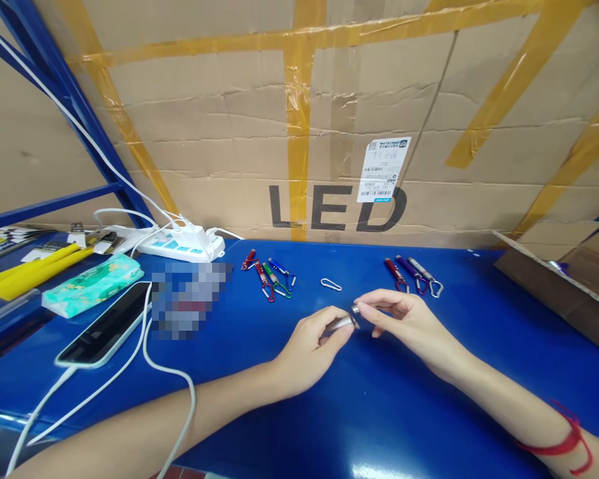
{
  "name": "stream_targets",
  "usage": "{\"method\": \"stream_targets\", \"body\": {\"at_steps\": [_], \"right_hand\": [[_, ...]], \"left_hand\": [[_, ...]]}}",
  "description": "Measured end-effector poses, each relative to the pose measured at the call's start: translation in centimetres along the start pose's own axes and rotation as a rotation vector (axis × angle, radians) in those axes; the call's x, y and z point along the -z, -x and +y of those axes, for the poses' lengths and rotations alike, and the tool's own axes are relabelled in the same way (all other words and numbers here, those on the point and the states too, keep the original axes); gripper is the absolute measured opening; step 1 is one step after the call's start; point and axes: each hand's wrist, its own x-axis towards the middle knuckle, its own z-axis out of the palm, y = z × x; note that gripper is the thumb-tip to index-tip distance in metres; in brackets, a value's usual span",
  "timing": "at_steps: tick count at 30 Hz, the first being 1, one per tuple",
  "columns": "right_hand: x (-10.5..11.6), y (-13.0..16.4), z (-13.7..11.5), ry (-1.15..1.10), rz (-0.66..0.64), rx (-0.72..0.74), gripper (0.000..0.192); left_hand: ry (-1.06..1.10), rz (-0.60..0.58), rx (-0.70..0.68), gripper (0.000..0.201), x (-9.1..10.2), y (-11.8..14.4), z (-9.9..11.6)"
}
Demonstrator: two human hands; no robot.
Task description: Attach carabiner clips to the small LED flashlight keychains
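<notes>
Holding: left hand (312, 346) grips a small silver flashlight (338, 324) above the blue surface (379, 412).
Pinching: right hand (404, 319) closes fingertips on its cap (355, 309).
Beyond: loose clip (331, 284), coloured flashlights (268, 271), cardboard box (329, 120).

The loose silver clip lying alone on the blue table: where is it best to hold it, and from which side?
Take the silver clip from above, pinching its two long sides near the middle. It lies flat on the blue table with free space around it, so fingertips fit on both sides. Its thin wire shape probably leaves little to hold at the ends.
</notes>
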Motion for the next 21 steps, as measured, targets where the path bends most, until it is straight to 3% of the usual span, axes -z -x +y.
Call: {"method": "stream_targets", "body": {"at_steps": [5,14,21], "right_hand": [[0.0,0.2,-0.2,0.018,0.0,0.003,0.028],[0.9,-0.2,-0.3,0.287,-0.044,0.068,0.026],[1.0,-0.1,-0.3,0.267,-0.185,-0.065,0.014]], "left_hand": [[0.016,0.023,0.013,0.021,0.0,-0.2,0.1],[-0.024,0.091,-0.054,0.019,-0.1,0.0,-0.6],[-0.184,0.002,-0.214,0.021,0.0,0.2,-0.9]]}}
